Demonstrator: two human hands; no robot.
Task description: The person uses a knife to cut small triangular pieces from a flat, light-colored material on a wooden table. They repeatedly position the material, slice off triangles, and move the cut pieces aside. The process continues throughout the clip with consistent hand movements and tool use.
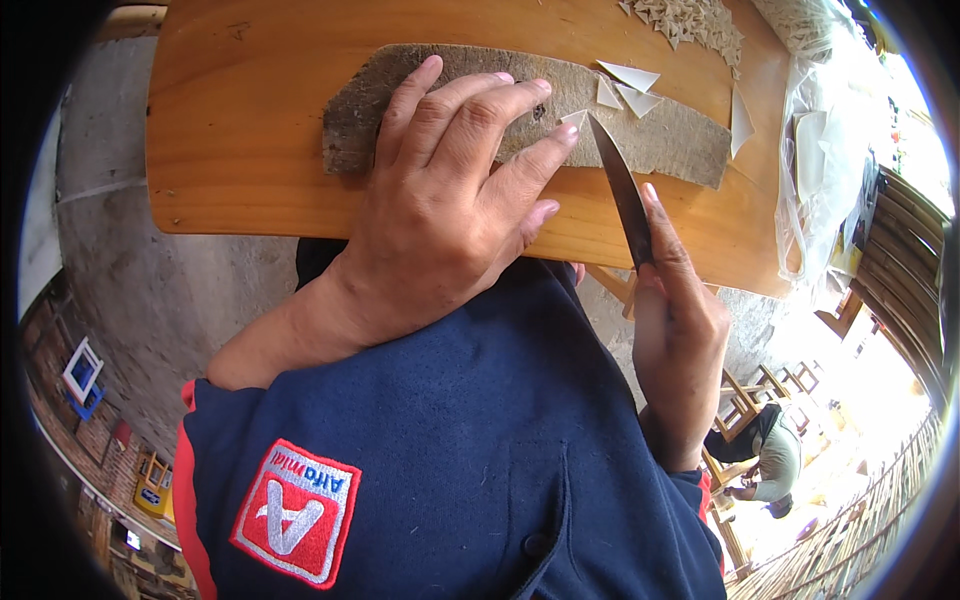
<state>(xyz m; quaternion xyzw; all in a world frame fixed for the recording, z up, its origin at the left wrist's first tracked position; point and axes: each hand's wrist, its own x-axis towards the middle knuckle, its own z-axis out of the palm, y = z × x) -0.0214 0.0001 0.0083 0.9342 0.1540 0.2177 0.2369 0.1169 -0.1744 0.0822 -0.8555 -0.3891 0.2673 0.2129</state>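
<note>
Knife (622,180) clasped in right grip (680,310). Wooden board (680,145) pressed under splayed left grip (450,190); white triangular pieces (632,77) strewn to its right, lettered red patch (297,513) seen below.

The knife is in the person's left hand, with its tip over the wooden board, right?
Not quite: the head view shows the knife in the right hand, not the left hand. Its tip is indeed over the wooden board.
</note>
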